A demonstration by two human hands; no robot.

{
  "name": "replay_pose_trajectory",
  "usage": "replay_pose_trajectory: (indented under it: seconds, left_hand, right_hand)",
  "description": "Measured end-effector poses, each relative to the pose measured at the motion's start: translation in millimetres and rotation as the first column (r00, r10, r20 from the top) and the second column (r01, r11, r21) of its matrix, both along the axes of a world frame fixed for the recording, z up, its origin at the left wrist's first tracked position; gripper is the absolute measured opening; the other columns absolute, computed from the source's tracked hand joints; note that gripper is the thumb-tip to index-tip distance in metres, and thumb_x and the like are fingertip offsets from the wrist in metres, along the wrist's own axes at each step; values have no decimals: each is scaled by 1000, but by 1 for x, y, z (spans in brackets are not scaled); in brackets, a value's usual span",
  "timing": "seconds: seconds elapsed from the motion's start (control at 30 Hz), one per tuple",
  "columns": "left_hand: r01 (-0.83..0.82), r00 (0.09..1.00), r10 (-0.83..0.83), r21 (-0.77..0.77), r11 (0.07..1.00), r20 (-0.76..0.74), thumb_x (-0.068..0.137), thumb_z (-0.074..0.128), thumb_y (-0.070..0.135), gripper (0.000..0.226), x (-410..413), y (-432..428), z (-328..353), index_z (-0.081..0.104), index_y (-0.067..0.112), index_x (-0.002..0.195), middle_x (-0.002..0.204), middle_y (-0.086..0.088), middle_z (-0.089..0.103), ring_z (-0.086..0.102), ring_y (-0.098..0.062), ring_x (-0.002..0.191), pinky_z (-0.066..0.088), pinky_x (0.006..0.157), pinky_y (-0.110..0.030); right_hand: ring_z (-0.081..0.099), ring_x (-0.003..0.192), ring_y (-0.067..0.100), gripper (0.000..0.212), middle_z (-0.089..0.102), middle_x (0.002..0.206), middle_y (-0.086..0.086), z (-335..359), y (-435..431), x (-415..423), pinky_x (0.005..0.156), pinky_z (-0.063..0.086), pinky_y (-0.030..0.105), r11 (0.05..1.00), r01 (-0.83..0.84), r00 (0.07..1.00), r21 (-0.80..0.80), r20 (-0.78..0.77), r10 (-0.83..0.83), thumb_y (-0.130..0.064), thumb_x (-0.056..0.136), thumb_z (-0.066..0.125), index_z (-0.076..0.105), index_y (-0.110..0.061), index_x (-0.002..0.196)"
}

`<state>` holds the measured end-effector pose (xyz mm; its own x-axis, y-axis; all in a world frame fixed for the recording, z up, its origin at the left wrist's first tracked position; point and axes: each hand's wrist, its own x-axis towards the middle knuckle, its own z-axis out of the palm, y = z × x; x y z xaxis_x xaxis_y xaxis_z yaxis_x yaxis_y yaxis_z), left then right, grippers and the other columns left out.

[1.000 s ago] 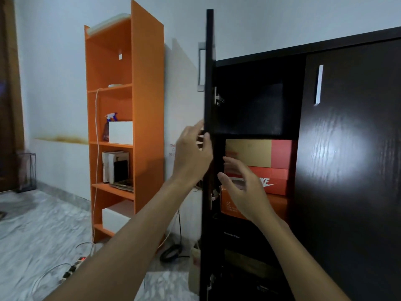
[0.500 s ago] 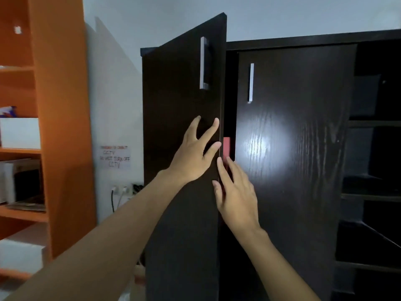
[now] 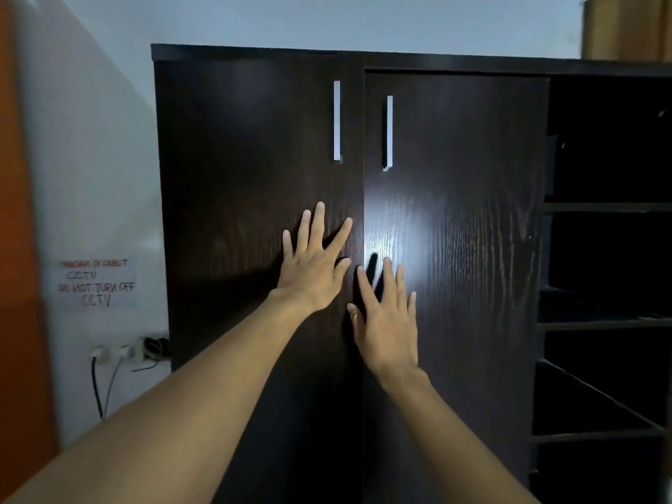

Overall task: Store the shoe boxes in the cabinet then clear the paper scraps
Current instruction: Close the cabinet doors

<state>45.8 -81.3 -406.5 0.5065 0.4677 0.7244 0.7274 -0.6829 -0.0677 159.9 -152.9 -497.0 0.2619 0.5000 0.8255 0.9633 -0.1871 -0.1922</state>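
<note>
The dark wooden cabinet fills the view, with both doors shut. My left hand (image 3: 314, 261) presses flat, fingers spread, on the left door (image 3: 236, 176) below its silver handle (image 3: 337, 121). My right hand (image 3: 387, 318) lies flat with straight fingers on the right door (image 3: 472, 212), just beside the seam. The shoe boxes are hidden behind the doors. No paper scraps are in view.
Open dark shelves (image 3: 603, 321) make up the cabinet's right section. At the far left stands the blurred side of an orange shelf unit (image 3: 22, 249). A handwritten CCTV notice (image 3: 96, 283) hangs on the wall above a socket with cables (image 3: 127, 352).
The left door has swung from wide open to fully shut under my left hand, hiding the shoe boxes. My right hand has moved from the door's edge onto the right door. The view has turned right.
</note>
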Motion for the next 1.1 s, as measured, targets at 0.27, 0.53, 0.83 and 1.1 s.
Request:
replay_pose_trajectory:
  seconds: [0.27, 0.53, 0.83, 1.1]
  left_hand:
    - [-73, 996, 73, -3, 997, -53, 103, 37, 40, 72, 2, 33, -24, -18, 36, 150, 150, -8, -42, -33, -28, 142, -8, 116, -55]
    - [-15, 999, 9, -114, 993, -52, 101, 43, 35, 71, -5, 19, -19, -5, 35, 154, 156, -8, -34, -28, -27, 145, -3, 118, -54]
    - [403, 915, -361, -475, 782, 182, 94, 52, 44, 53, 2, -53, -70, 41, 30, 144, 143, 0, 50, 52, -25, 125, 48, 98, -44]
    - [472, 817, -575, -622, 624, 44, 91, 54, 50, 37, 87, -119, -190, 57, 38, 126, 126, 7, 62, 60, -16, 110, 49, 84, -32]
  right_hand:
    - [-23, 149, 31, 68, -18, 164, 8, -3, 28, 14, 118, 4, 59, 988, 46, 999, -145, -23, -49, -43, 103, 39, -1, -33, 157]
    - [11, 152, 21, 63, 8, 165, -4, 11, -4, 22, 115, 33, 51, 982, -96, 985, -162, -160, 70, -47, 100, 47, 20, -35, 155]
    - [51, 128, 14, 46, 49, 144, -9, -33, -122, 28, 102, 44, 38, 978, -45, 915, -206, -400, -42, -50, 99, 47, 48, -32, 142]
    - [55, 122, 14, 46, 54, 138, -9, -134, -212, 74, 94, 49, 36, 923, 173, 853, -344, -417, -315, -55, 96, 48, 51, -34, 137]
